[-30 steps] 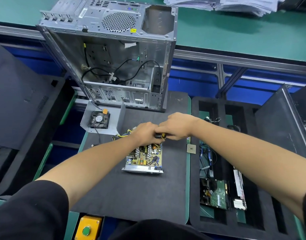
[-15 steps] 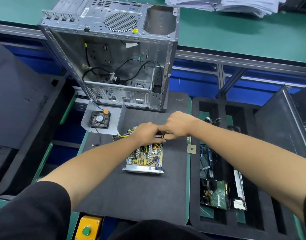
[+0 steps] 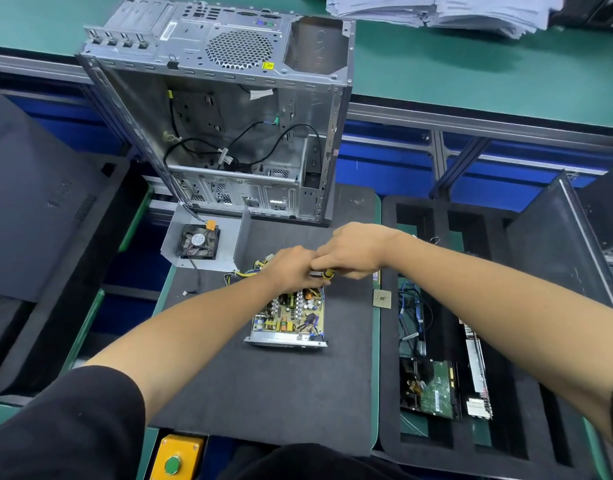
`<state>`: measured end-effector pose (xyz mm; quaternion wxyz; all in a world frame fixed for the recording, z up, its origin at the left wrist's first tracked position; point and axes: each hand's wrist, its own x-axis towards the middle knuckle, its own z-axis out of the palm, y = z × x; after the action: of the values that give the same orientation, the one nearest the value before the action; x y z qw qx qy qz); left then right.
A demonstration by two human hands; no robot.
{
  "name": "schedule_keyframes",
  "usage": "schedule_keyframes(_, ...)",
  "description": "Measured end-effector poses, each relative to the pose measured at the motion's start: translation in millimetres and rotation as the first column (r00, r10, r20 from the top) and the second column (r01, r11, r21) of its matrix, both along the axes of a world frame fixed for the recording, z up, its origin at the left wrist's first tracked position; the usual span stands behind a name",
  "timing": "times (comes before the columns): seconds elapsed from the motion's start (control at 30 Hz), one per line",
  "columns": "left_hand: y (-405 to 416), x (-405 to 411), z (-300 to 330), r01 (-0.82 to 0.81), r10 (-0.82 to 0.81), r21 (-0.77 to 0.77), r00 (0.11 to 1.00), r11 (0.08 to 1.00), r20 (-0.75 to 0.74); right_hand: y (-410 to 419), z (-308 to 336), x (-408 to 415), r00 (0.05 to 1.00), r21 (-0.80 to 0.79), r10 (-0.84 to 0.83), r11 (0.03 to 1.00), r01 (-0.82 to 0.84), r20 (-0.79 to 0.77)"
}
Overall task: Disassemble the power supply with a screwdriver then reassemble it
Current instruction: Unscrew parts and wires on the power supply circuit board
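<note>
We note short black sleeves (image 3: 66, 424) at both upper arms. Forearms and hands (image 3: 294, 271) bare. No gloves.

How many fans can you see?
1. A small black fan lies on the grey metal cover left of the hands, in front of the computer case. Others may be hidden inside the case.
</note>
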<state>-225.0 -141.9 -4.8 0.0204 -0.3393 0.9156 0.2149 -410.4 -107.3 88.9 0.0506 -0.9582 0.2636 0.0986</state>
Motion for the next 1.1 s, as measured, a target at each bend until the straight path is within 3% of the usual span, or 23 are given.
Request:
schedule_keyframes(0.1,-1,1,1,0.028,-0.028,0.0,1.0,1.0,-0.011,-1,-3,-5,0.998,-0.025,-0.013,1.0,0.014,0.064)
schedule_keyframes(0.6,-2,1,-5,-0.007,0.005,-0.038,0.999,0.999,-0.035,-4,-10,5,0.955,-0.176,-0.202,0.97,0.165,-0.217)
schedule_keyframes(0.77,-2,0,-5,-0.024,0.024,-0.024,1.0,0.999,-0.005,-2,-3,4,0.966,-0.083,-0.201,0.978,0.19,-0.16)
schedule_keyframes(0.9,-2,2,-7,-0.014,0.014,0.001,0.997,1.0,-0.08,-3,8,2,0.993,0.047,-0.046,0.998,0.051,-0.111)
schedule_keyframes(1.1,-2,2,-5,0.008,-0.011,-0.043,0.998,0.999,-0.064,-7,6,-3,0.994,0.036,-0.053,0.998,0.056,-0.098)
